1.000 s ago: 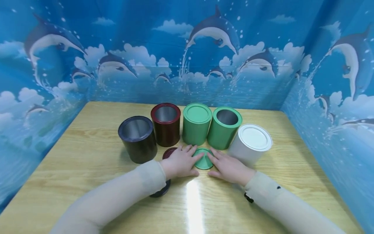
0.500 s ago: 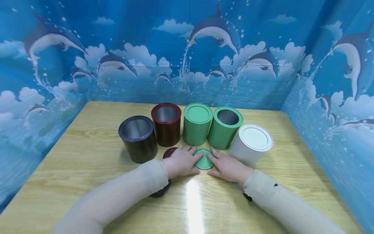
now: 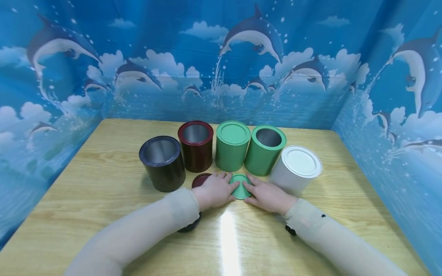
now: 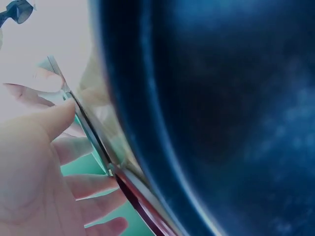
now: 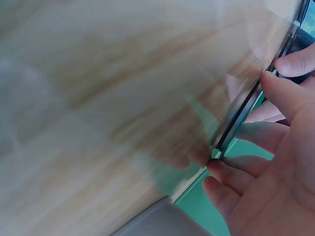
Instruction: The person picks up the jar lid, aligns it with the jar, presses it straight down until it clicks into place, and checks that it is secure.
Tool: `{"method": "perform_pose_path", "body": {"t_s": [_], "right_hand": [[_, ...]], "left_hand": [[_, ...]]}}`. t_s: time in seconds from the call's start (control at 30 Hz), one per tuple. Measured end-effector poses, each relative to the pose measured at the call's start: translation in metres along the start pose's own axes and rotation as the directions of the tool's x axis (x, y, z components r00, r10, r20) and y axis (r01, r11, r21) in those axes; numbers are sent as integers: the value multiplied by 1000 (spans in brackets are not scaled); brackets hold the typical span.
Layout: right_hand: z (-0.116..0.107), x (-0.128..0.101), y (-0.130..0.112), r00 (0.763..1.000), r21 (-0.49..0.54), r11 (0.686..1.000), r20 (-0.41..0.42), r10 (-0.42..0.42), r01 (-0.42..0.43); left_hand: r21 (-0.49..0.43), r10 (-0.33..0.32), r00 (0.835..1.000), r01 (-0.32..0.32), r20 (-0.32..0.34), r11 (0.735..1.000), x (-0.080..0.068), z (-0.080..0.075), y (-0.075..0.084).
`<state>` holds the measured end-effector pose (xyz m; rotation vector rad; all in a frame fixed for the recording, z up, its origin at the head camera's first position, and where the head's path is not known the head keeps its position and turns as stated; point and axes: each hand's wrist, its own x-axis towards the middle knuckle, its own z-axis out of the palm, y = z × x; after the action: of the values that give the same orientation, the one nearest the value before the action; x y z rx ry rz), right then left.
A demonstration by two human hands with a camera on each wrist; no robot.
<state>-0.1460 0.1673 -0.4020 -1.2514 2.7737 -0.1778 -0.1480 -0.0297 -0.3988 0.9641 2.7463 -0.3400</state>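
A round green lid (image 3: pixel 241 193) lies on the table in front of the green cans. From its left side my left hand (image 3: pixel 215 191) holds it, index finger over the top and thumb at the near rim. My right hand (image 3: pixel 267 194) grips the opposite side the same way; in the right wrist view its thumb and fingers meet the lid's edge. A dark red lid (image 3: pixel 199 180) lies partly hidden behind the left hand. Below the left cuff shows part of a black lid (image 3: pixel 191 225), which looms large in the left wrist view.
Behind the hands stand an open black can (image 3: pixel 164 172), an open dark red can (image 3: pixel 198 159), a lidded green can (image 3: pixel 230 157), an open green can (image 3: pixel 261 159) and a white can (image 3: pixel 288 178) with a white top. A dolphin-print curtain (image 3: pixel 221 103) borders the wooden table (image 3: pixel 121 153).
Both thumbs have drawn in toward the near edge of the green lid, where they were spread away from it before. The cans and lids have stayed in place.
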Motion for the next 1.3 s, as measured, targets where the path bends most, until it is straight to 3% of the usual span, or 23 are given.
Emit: {"method": "perform_pose_path", "body": {"t_s": [0.27, 0.53, 0.7, 1.03, 1.3], "right_hand": [[2, 0, 1, 1000, -1, 1000, -9, -18, 18], [2, 1, -1, 1000, -5, 1000, -6, -7, 7], [0, 0, -1, 1000, 45, 999, -3, 8, -8], [-8, -5, -5, 999, 69, 998, -52, 10, -6], [-19, -11, -16, 994, 49, 999, -105, 3, 2]], "left_hand": [[-51, 4, 1000, -3, 16, 999, 0, 2, 1], [-12, 53, 998, -52, 37, 999, -1, 2, 4], [-16, 75, 997, -74, 37, 997, -5, -1, 3], [-30, 111, 993, -112, -45, 993, -20, -9, -3], [56, 161, 976, -154, -148, 986, -33, -13, -6]]}}
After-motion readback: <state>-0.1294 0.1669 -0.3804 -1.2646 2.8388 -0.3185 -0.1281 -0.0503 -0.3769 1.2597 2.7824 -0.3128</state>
